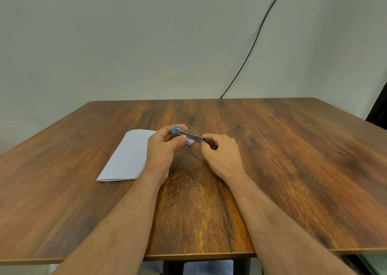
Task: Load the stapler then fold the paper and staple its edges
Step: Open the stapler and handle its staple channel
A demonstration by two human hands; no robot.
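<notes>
Stapler [189,136] blurred, pinched by left hand [162,147], right hand [222,153] fingers.

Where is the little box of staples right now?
The staple box sits on the table near the middle of the head view, just beyond and between both hands, right under the stapler they hold.

A wooden table [272,170] fills the lower frame. Behind it stands a plain pale wall [125,44], with a black cable [254,44] running down the upper right, apparently behind the table.
</notes>
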